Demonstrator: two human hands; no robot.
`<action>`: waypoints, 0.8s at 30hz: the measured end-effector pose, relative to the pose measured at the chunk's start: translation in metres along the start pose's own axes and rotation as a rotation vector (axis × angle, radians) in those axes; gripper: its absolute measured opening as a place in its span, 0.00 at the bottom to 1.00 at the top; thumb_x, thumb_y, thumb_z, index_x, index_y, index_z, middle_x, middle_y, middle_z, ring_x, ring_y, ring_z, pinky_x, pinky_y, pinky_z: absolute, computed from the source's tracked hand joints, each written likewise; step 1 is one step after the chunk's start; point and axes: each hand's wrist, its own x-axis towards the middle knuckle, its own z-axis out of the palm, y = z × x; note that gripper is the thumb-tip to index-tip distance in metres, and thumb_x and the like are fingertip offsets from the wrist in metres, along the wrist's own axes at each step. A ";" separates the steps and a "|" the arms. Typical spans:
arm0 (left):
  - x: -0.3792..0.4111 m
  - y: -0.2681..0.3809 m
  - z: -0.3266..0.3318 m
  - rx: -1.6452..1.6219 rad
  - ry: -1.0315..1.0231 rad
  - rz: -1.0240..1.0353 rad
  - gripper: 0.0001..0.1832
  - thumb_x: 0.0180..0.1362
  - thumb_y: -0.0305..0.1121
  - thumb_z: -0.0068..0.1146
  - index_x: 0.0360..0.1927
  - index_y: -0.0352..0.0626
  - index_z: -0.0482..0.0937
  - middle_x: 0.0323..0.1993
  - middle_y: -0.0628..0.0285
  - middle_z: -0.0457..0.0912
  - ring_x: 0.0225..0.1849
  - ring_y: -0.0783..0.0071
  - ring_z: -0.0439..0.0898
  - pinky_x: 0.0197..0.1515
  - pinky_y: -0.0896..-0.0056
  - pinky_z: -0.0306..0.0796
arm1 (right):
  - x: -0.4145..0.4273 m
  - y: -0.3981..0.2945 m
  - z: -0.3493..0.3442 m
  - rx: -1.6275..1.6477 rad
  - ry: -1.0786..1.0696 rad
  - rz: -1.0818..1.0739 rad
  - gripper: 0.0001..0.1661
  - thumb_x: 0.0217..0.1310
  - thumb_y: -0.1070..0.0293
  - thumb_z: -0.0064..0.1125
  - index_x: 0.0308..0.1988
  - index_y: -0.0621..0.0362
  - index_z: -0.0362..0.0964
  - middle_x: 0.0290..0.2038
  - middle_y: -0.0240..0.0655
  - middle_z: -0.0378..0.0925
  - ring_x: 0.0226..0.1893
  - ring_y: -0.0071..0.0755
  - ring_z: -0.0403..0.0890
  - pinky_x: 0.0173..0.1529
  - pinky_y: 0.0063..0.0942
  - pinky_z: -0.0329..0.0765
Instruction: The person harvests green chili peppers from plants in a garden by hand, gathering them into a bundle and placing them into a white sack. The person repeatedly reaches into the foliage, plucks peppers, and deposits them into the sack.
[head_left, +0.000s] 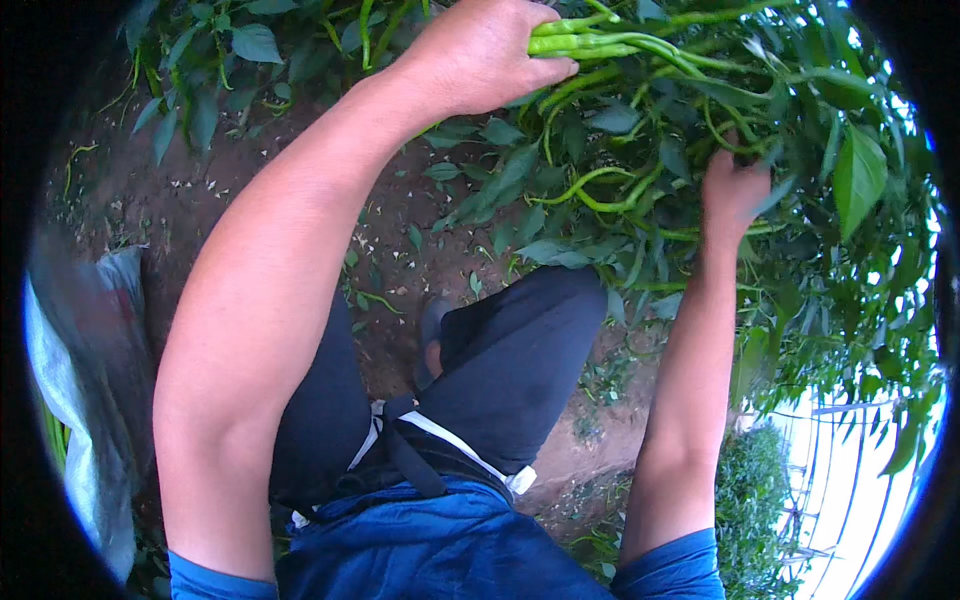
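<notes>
At the top of the view, my left hand is closed around a bunch of long green chili peppers, whose thin curved ends stick out to the right. My right hand reaches in among the leaves of a pepper plant. It is slightly blurred, and leaves cover part of its fingers, so what they grip cannot be made out. Curled green peppers hang from the plant between my two hands, and others lie close to my right fingertips.
Another pepper plant grows at the upper left. Bare soil with scattered fallen petals lies below it. A woven plastic sack stands at the left edge, with green peppers showing inside. My bent knee touches the foliage.
</notes>
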 end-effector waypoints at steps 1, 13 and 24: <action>0.000 0.000 0.000 0.005 0.023 0.056 0.16 0.55 0.44 0.65 0.38 0.41 0.82 0.18 0.60 0.76 0.21 0.71 0.73 0.30 0.64 0.70 | 0.003 0.008 0.000 -0.010 0.031 0.019 0.19 0.60 0.59 0.62 0.44 0.64 0.76 0.36 0.46 0.83 0.39 0.46 0.84 0.38 0.37 0.78; 0.003 -0.007 0.000 0.008 0.074 0.045 0.16 0.56 0.44 0.64 0.38 0.40 0.82 0.20 0.56 0.77 0.22 0.66 0.75 0.30 0.62 0.69 | 0.055 0.030 -0.004 1.194 -0.382 1.006 0.21 0.67 0.54 0.56 0.55 0.50 0.69 0.55 0.37 0.72 0.56 0.40 0.73 0.62 0.44 0.67; 0.001 -0.010 -0.004 0.058 0.083 0.022 0.17 0.57 0.43 0.62 0.39 0.39 0.81 0.20 0.57 0.76 0.22 0.69 0.74 0.32 0.64 0.70 | 0.058 -0.006 -0.014 1.377 -0.467 0.902 0.18 0.71 0.71 0.41 0.57 0.46 0.65 0.60 0.37 0.71 0.62 0.47 0.69 0.64 0.57 0.62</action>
